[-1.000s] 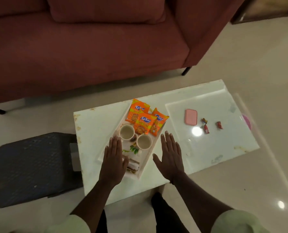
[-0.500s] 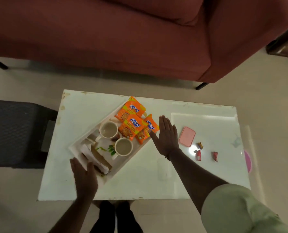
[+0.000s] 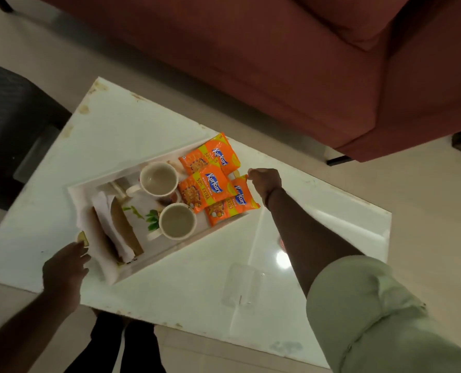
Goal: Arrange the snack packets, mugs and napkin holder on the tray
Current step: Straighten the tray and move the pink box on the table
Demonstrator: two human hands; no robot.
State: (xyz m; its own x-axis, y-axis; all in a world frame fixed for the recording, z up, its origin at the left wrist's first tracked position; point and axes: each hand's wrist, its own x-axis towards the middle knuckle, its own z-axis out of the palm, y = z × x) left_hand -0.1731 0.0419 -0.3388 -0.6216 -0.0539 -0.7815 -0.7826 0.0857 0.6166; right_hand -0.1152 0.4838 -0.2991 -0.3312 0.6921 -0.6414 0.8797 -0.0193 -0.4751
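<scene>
A white tray lies slantwise on the white table. At its far end three orange snack packets overlap. Two white mugs stand in the middle, and a napkin holder with white napkins sits at the near end. My left hand is at the tray's near short end, fingers on its rim. My right hand is curled over the middle of the far short end, beside the lowest packet.
A dark red sofa stands just beyond the table. A dark woven stool stands left of the table. My legs are against the table's near edge. A lamp glare shines on the glossy top at the right.
Both hands were flat and open beside the tray; now they have closed on its two short ends. The view has swung and moved closer, so the pink box and sweets are out of sight.
</scene>
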